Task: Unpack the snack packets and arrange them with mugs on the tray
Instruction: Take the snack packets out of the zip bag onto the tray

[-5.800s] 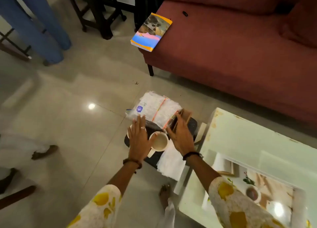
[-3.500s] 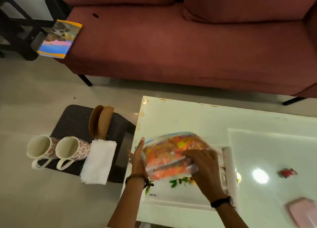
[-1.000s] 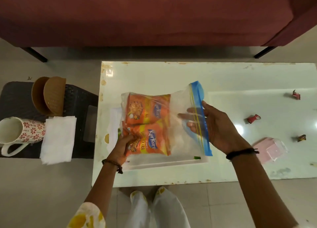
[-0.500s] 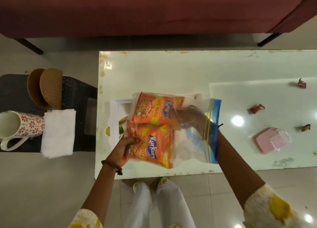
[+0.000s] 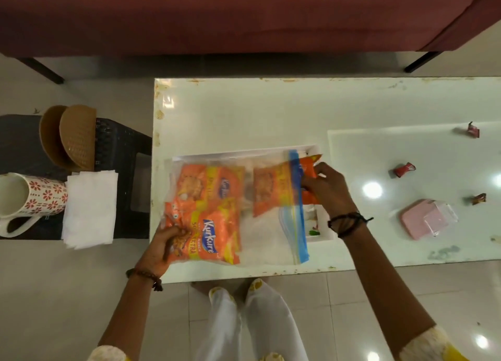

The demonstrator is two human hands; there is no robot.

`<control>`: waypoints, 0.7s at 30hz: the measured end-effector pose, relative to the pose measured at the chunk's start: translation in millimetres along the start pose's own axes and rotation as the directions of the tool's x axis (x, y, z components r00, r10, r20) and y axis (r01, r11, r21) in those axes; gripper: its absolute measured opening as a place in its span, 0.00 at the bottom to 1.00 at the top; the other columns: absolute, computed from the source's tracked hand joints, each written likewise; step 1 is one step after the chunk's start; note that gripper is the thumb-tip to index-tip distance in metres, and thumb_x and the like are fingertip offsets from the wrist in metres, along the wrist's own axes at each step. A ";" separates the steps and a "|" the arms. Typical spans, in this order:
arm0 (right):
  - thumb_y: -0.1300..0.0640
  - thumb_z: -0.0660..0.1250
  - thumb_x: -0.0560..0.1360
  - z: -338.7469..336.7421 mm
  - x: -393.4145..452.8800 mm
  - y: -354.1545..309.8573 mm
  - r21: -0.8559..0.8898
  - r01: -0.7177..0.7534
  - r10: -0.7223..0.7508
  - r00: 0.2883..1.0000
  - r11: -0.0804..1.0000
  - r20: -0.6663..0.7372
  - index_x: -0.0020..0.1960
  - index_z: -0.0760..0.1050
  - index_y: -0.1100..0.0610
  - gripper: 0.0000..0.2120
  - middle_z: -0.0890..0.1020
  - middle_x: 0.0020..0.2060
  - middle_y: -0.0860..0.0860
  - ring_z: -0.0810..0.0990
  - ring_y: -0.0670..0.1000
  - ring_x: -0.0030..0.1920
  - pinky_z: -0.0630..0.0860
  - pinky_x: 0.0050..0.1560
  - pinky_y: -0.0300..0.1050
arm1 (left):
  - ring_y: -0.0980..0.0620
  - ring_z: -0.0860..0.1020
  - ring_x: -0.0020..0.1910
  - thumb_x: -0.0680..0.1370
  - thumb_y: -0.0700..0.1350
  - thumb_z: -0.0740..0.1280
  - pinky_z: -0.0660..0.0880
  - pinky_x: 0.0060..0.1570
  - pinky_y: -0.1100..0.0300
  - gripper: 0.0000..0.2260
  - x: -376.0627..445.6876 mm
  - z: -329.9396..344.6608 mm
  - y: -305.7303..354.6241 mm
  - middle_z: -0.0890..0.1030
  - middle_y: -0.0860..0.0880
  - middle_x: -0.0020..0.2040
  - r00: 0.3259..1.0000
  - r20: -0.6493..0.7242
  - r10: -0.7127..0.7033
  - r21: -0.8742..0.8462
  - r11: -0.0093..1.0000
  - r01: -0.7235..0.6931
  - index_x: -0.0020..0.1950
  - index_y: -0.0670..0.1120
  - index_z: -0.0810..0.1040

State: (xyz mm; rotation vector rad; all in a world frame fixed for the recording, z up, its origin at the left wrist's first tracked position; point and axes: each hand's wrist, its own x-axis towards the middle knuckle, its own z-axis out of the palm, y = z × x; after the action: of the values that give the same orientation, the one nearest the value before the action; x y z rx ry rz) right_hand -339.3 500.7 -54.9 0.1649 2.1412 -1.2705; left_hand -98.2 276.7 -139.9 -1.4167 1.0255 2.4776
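A clear zip bag (image 5: 267, 241) with a blue seal lies over the white tray (image 5: 322, 232) on the glass table. Two orange snack packets (image 5: 208, 225) sit inside it at the left. My left hand (image 5: 165, 242) pinches the bag's closed left end. My right hand (image 5: 326, 188) grips a third orange packet (image 5: 273, 191), which sticks halfway out of the bag's mouth. A white mug with red flowers (image 5: 35, 196) lies on a black stool at the far left; only one mug shows.
The black stool (image 5: 122, 154) also holds white napkins (image 5: 90, 206) and brown woven coasters (image 5: 73, 135). On the table (image 5: 244, 116) to the right lie a pink box (image 5: 423, 221) and several small wrapped sweets (image 5: 404, 169). A red sofa (image 5: 244, 16) stands behind.
My right hand, which was inside the bag half a second ago, has drawn back to the right with one packet, now partly through the opening. The bag has settled flat over the tray.
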 end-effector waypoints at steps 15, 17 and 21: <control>0.61 0.67 0.72 -49.2 46.4 70.4 -0.145 -0.183 0.133 0.944 0.972 -0.302 0.54 0.66 0.58 0.14 0.78 0.54 0.61 0.76 0.55 0.44 0.72 0.37 0.41 | 0.52 0.84 0.37 0.76 0.35 0.57 0.81 0.32 0.57 0.13 3.6 -27.1 28.1 0.86 0.52 0.39 0.994 -0.105 0.018 0.067 0.998 -0.011 0.53 0.48 0.75; 0.61 0.68 0.72 -51.9 45.6 76.7 -0.154 -0.193 0.146 0.951 0.969 -0.274 0.57 0.66 0.59 0.17 0.79 0.55 0.62 0.77 0.56 0.44 0.75 0.43 0.46 | 0.51 0.84 0.37 0.76 0.35 0.57 0.81 0.31 0.56 0.12 4.8 -19.4 24.3 0.86 0.51 0.39 0.996 -0.084 -0.017 0.085 0.996 0.024 0.53 0.47 0.75; 0.61 0.67 0.73 -47.3 46.7 78.2 -0.156 -0.161 0.118 0.961 0.975 -0.251 0.57 0.67 0.59 0.15 0.80 0.54 0.63 0.80 0.60 0.49 0.79 0.50 0.53 | 0.50 0.84 0.36 0.76 0.34 0.57 0.81 0.31 0.56 0.12 9.5 -2.3 15.7 0.86 0.50 0.38 0.997 -0.051 -0.065 0.138 0.988 0.072 0.52 0.47 0.75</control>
State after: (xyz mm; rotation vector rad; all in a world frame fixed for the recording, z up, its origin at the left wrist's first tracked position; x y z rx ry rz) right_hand -365.9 571.3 -124.6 0.4068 2.3873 -1.0177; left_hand -108.2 261.2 -140.4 -1.4473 1.1149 2.2868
